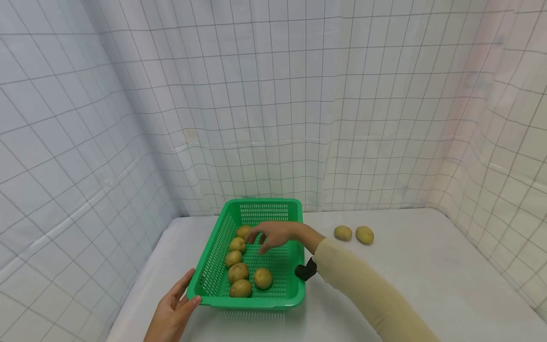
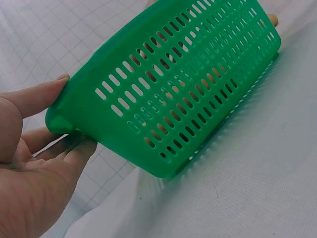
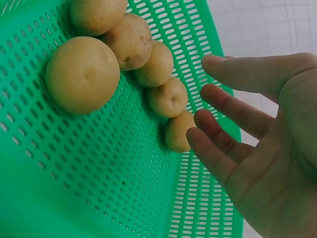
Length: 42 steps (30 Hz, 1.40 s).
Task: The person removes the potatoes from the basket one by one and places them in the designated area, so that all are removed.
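Observation:
A green plastic basket (image 1: 295, 300) with slotted walls stands on the white table. Several potatoes (image 1: 238, 272) lie in it, most in a row along its left wall, with one potato (image 3: 83, 75) beside the row. At the near left corner my left hand (image 1: 171, 308) grips the basket's rim, the thumb (image 2: 47, 94) on one side and the fingers (image 2: 79, 151) under the lip. Over the basket's inside hangs my right hand (image 1: 275, 233), its fingers loosely bent and apart, holding nothing. It is nearest to the far potatoes of the row.
Two potatoes, one rounder (image 1: 343, 232) and one longer (image 1: 364, 235), lie on the table (image 1: 406, 275) to the right of the basket. White gridded curtains (image 1: 273, 118) close off the back and both sides. A black object (image 1: 306, 270) sits at the right wrist.

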Tool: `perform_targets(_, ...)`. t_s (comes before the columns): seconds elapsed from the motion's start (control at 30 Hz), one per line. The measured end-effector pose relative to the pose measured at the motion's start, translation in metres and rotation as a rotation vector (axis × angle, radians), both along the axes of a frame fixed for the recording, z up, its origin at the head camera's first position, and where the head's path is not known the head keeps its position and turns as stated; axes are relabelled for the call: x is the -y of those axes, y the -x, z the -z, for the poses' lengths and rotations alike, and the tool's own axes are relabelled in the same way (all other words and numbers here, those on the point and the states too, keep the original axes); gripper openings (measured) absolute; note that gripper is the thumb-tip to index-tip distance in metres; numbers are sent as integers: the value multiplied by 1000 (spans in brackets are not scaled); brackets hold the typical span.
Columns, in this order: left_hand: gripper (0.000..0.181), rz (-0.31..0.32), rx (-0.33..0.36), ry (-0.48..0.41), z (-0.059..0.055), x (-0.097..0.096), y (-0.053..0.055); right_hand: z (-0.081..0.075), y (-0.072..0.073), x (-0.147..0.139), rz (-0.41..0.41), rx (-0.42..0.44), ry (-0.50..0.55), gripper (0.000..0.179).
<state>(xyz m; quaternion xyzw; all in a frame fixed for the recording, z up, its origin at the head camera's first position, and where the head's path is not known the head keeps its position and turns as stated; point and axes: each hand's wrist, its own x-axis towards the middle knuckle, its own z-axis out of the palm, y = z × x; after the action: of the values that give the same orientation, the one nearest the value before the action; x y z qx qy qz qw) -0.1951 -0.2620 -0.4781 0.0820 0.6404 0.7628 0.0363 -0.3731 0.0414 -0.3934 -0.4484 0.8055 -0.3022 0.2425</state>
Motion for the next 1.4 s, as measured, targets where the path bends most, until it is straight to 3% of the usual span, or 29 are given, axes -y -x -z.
perform_targets(0.5,80,-16,-18,0,2,-1,2,4,1,18,-59,94,-75,51)
perform_targets(0.7,80,-28,-8,5,2,-2,1,12,4,24,-109,48,-152,49)
perform_targets(0.83,79,-26,-10,8,3,-2,1,18,6,28,-108,68,-179,50)
perform_targets(1.1,79,-16,-21,-3,3,-1,1,27,6,34,-109,99,-237,31)
perform_targets(1.4,79,-12,-26,-10,2,0,1,29,2,31,-86,224,-353,27)
